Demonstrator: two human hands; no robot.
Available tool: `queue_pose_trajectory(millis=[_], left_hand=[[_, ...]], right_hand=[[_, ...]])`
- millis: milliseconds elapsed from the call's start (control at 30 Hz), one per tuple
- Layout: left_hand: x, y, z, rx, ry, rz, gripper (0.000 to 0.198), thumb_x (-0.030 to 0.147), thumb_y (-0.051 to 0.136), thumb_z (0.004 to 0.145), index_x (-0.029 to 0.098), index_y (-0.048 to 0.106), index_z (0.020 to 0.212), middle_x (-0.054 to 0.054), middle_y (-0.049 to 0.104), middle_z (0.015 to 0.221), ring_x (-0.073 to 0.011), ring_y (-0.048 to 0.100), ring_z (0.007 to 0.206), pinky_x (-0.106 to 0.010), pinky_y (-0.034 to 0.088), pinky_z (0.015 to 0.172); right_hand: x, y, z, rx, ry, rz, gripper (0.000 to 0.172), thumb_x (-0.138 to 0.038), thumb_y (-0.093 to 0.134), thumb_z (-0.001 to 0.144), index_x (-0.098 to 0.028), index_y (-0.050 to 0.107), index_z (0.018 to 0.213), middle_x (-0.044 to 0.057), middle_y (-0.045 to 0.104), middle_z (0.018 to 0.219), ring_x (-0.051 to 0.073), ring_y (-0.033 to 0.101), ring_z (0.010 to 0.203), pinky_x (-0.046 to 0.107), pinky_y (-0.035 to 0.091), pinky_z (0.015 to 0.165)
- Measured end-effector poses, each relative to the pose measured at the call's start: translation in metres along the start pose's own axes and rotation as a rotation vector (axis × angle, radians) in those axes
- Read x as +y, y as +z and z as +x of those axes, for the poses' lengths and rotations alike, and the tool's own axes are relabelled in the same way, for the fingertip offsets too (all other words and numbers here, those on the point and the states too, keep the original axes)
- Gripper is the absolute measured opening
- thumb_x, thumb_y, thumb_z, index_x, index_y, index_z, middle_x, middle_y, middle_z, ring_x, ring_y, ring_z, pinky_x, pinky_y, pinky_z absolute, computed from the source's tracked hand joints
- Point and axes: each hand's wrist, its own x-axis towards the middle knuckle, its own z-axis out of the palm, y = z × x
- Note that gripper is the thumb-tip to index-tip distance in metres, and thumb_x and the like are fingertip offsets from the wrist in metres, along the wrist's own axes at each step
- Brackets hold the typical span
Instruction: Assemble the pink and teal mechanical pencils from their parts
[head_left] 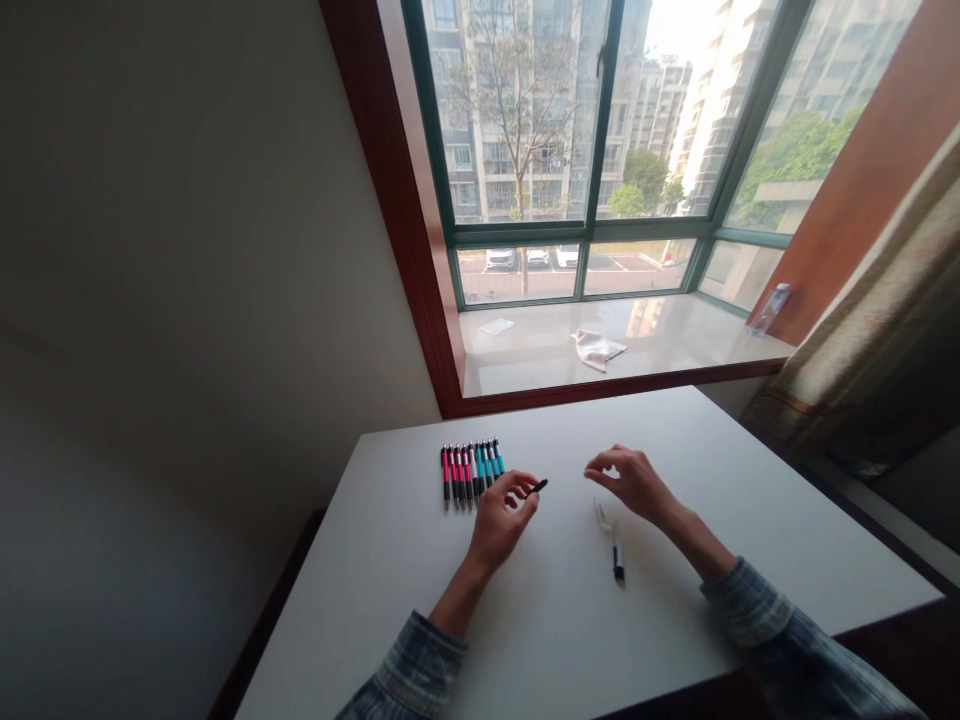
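Note:
My left hand (501,520) is closed, with a small black pen part (537,488) pinched between thumb and fingers. It hovers at the right end of a row of pens (466,478), several pink and several blue, lying side by side with black grips. My right hand (630,482) is closed in a pinch of thumb and forefinger; whatever is between the tips is too small to make out. Just below it on the table lie a thin whitish pen piece (600,515) and a dark-and-white pen part (617,562), almost in line.
Both hands work over a white table (555,650). Behind it, a window sill (525,370) bears a crumpled white cloth (598,350), a flat white paper (496,327) and a clear plastic bottle (770,310). A wall rises at left; a curtain (862,310) hangs at right.

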Motion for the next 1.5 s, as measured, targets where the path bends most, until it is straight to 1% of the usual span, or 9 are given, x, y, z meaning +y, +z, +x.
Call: queue_pose_trajectory(millis=[100, 233, 367, 533, 800, 967, 1167, 1333, 1500], left_hand=[[-0.001, -0.002, 0.002, 0.046, 0.080, 0.128, 0.012, 0.019, 0.076, 0.077, 0.026, 0.079, 0.086, -0.004, 0.070, 0.081, -0.0196, 0.059, 0.073, -0.028, 0.042, 0.066], [-0.001, -0.004, 0.005, 0.057, 0.121, 0.196, 0.013, 0.018, 0.075, 0.079, 0.027, 0.079, 0.087, -0.004, 0.069, 0.082, -0.0195, 0.057, 0.072, -0.029, 0.041, 0.067], [0.001, -0.002, 0.006, 0.049, 0.130, 0.160, 0.013, 0.018, 0.078, 0.077, 0.028, 0.080, 0.085, -0.004, 0.069, 0.080, -0.0208, 0.056, 0.073, -0.030, 0.041, 0.067], [0.003, 0.002, 0.006, 0.054, 0.081, 0.116, 0.013, 0.017, 0.081, 0.073, 0.027, 0.080, 0.081, -0.004, 0.069, 0.078, -0.0213, 0.056, 0.075, -0.030, 0.041, 0.067], [-0.003, 0.003, 0.008, -0.048, 0.135, 0.395, 0.012, 0.020, 0.067, 0.085, 0.024, 0.075, 0.093, -0.002, 0.069, 0.087, -0.0192, 0.059, 0.080, -0.030, 0.044, 0.070], [-0.005, 0.002, 0.007, -0.070, 0.158, 0.439, 0.012, 0.022, 0.065, 0.088, 0.023, 0.073, 0.096, -0.002, 0.070, 0.090, -0.0185, 0.061, 0.082, -0.030, 0.045, 0.071], [-0.005, 0.003, 0.007, -0.082, 0.161, 0.448, 0.011, 0.022, 0.065, 0.088, 0.023, 0.074, 0.096, -0.003, 0.070, 0.092, -0.0184, 0.061, 0.082, -0.031, 0.045, 0.071], [-0.005, 0.002, 0.007, -0.078, 0.154, 0.436, 0.011, 0.023, 0.066, 0.088, 0.023, 0.074, 0.096, -0.003, 0.070, 0.090, -0.0187, 0.061, 0.080, -0.030, 0.045, 0.070], [-0.004, 0.003, 0.007, -0.095, 0.155, 0.404, 0.012, 0.024, 0.066, 0.088, 0.024, 0.075, 0.096, -0.003, 0.071, 0.093, -0.0186, 0.061, 0.081, -0.030, 0.046, 0.070]], right_hand=[[-0.007, 0.007, 0.018, 0.076, 0.071, 0.259, 0.025, -0.045, 0.067, 0.093, -0.023, 0.079, 0.095, 0.005, 0.080, 0.087, 0.022, 0.073, 0.078, 0.037, 0.059, 0.077], [-0.014, 0.029, 0.026, 0.030, 0.090, 0.542, 0.029, -0.047, 0.071, 0.089, -0.022, 0.079, 0.099, 0.006, 0.081, 0.095, 0.024, 0.077, 0.090, 0.038, 0.062, 0.086], [-0.016, 0.050, 0.020, 0.024, 0.123, 0.667, 0.029, -0.047, 0.077, 0.084, -0.021, 0.080, 0.096, 0.007, 0.081, 0.096, 0.025, 0.077, 0.091, 0.039, 0.062, 0.089], [-0.015, 0.058, 0.016, 0.025, 0.165, 0.733, 0.028, -0.047, 0.079, 0.082, -0.021, 0.081, 0.094, 0.007, 0.081, 0.093, 0.025, 0.077, 0.088, 0.038, 0.063, 0.086], [-0.020, 0.055, 0.016, -0.008, 0.150, 0.705, 0.026, -0.046, 0.076, 0.085, -0.022, 0.081, 0.094, 0.006, 0.081, 0.094, 0.025, 0.076, 0.087, 0.036, 0.060, 0.083], [-0.026, 0.049, 0.015, -0.040, 0.137, 0.604, 0.027, -0.047, 0.070, 0.091, -0.022, 0.080, 0.091, 0.004, 0.080, 0.086, 0.022, 0.073, 0.081, 0.033, 0.057, 0.080], [-0.031, 0.038, 0.014, -0.058, 0.085, 0.390, 0.044, -0.046, 0.051, 0.102, -0.019, 0.073, 0.075, 0.002, 0.074, 0.074, 0.016, 0.065, 0.069, 0.029, 0.048, 0.071], [-0.032, 0.037, 0.012, -0.047, 0.021, 0.412, 0.023, -0.042, 0.066, 0.094, -0.021, 0.070, 0.100, 0.002, 0.073, 0.085, 0.016, 0.065, 0.075, 0.026, 0.049, 0.068], [-0.029, 0.040, 0.011, -0.070, 0.015, 0.356, 0.025, -0.040, 0.061, 0.097, -0.020, 0.068, 0.084, 0.000, 0.069, 0.075, 0.014, 0.058, 0.067, 0.025, 0.045, 0.064]])
